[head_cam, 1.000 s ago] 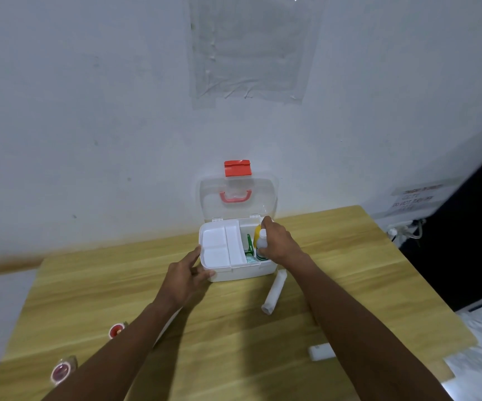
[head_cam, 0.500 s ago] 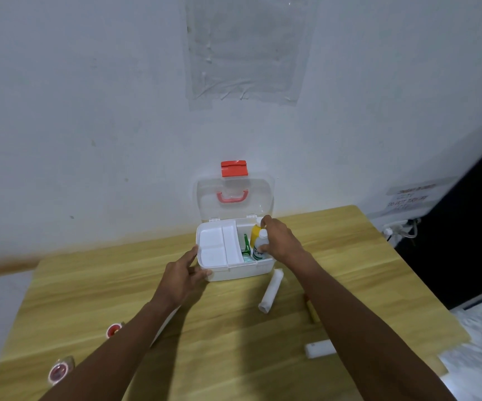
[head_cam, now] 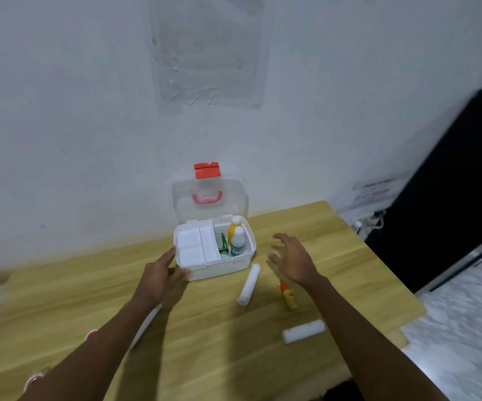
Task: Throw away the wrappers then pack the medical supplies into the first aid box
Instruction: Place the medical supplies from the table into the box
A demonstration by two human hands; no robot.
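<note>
The white first aid box (head_cam: 219,266) stands open against the wall, its clear lid with red handle and latch (head_cam: 207,170) raised. Inside its right part stand a white bottle (head_cam: 237,242), a yellow bottle (head_cam: 233,227) and a green packet (head_cam: 223,244); a white tray (head_cam: 196,247) fills the left part. My left hand (head_cam: 160,274) rests on the box's front left corner. My right hand (head_cam: 293,260) hovers with fingers spread to the right of the box, holding nothing. On the table lie a white gauze roll (head_cam: 249,284), a small yellow tube with a red cap (head_cam: 287,295) and a second white roll (head_cam: 303,331).
The wooden table (head_cam: 210,337) ends at the right near a dark cabinet (head_cam: 448,180) and a wall socket (head_cam: 368,219). A white flat item (head_cam: 144,328) lies partly under my left forearm. Round red-centred items sit at the table's left front (head_cam: 90,334), (head_cam: 32,380).
My right hand let go of the white bottle inside the box and drew back to the right, fingers spreading. The yellow tube came into view beneath it. My left hand stayed at the box.
</note>
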